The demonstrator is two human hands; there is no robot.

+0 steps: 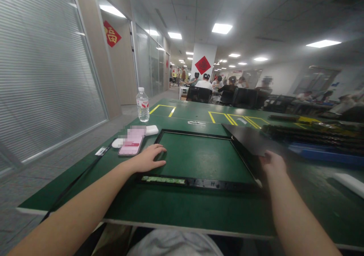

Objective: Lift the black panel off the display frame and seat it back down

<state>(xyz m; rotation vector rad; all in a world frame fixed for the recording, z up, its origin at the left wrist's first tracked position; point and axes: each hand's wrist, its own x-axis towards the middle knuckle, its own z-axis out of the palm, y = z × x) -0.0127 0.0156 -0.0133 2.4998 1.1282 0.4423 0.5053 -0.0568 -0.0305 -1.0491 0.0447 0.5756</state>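
Observation:
A black rectangular frame (196,182) lies flat on the green table (182,206), with a green circuit strip along its near edge. My left hand (148,158) rests flat on the frame's left side, fingers stretched out. My right hand (273,162) grips the near edge of a dark flat panel (250,139), which is tilted up over the frame's right side.
A pink phone (131,145), a white case (151,130) and a water bottle (142,105) stand at the left. A black cable (76,178) runs along the left edge. Stacked dark parts and a blue tray (321,151) lie at the right. Seated people fill the background.

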